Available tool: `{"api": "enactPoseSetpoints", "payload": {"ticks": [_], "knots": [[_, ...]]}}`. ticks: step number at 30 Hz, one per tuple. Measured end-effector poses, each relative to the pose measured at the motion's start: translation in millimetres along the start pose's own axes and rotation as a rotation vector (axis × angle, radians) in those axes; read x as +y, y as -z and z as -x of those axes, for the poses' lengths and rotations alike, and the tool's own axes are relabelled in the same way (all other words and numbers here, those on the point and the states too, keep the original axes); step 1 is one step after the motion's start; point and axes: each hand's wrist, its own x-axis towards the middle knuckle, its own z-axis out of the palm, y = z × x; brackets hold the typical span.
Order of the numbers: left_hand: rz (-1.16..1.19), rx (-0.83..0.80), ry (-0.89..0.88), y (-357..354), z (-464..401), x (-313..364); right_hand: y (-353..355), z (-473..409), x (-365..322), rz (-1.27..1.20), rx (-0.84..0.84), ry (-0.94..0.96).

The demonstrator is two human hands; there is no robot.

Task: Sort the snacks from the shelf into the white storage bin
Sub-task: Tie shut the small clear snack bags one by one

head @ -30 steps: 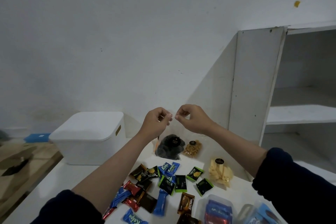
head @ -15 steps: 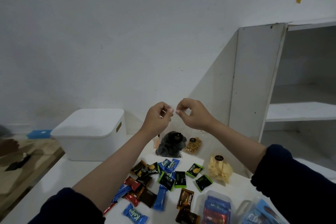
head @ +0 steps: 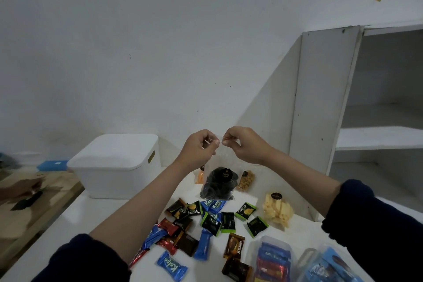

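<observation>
Snack bag (head: 218, 184) seemingly beneath pinching fingers (head: 216, 143)

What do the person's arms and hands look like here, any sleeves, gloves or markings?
Both hands, left hand and right hand, are bare: no gloves, and no rings or watch visible. Dark navy sleeves are pushed up to about the elbows, forearms uncovered. No logos or markings show.

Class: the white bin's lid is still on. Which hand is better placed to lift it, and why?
Probably the left hand. The white bin sits on the person's left, its lid shut, nearer that hand. The right hand would have to cross over. Both now pinch a clear bag.
</observation>
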Motion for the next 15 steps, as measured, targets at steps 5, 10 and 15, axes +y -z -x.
{"api": "enactPoseSetpoints", "payload": {"ticks": [5,10,15], "knots": [[-0.023,0.006,0.009,4.1,3.7,0.3,-4.1,-3.3,-5.1,0.063,-0.004,0.031],[-0.033,0.018,0.003,6.5,6.4,-2.6,-8.2,-6.1,-8.1,0.074,0.024,0.061],[-0.035,0.009,-0.004,5.8,8.4,-4.5,-10.0,-7.2,-7.0,0.129,0.044,0.086]]}}
